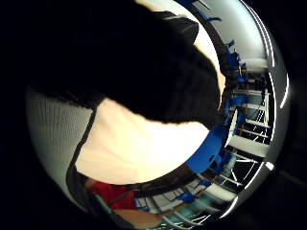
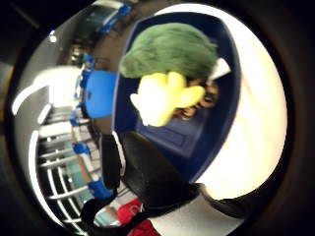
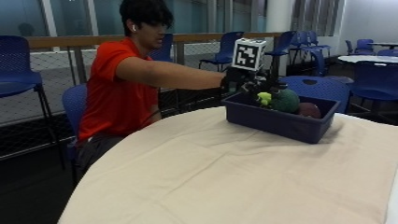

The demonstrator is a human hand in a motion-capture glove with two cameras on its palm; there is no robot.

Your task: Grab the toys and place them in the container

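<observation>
A dark blue container (image 3: 273, 122) stands on the far side of the cream-clothed table (image 3: 217, 177). In it lies a green plush toy (image 3: 286, 100) with a yellow part (image 3: 264, 98), next to a dark reddish toy (image 3: 309, 110). My gloved right hand (image 3: 245, 82) hovers over the container's near left rim, just above the green toy, fingers hanging relaxed and holding nothing. The thumb side palm view looks down on the green and yellow toy (image 2: 167, 64) lying inside the container (image 2: 227, 98), apart from my thumb (image 2: 152, 177). Glove (image 1: 144, 62) and tablecloth (image 1: 139, 148) fill the little finger side view.
Blue chairs (image 3: 314, 86) stand right behind the container, and one (image 3: 74, 102) sits by the person's seat. Another table (image 3: 367, 58) with chairs is at the back right. A rail with mesh (image 3: 68, 46) runs along the windows. Cloth spreads wide in front of the container.
</observation>
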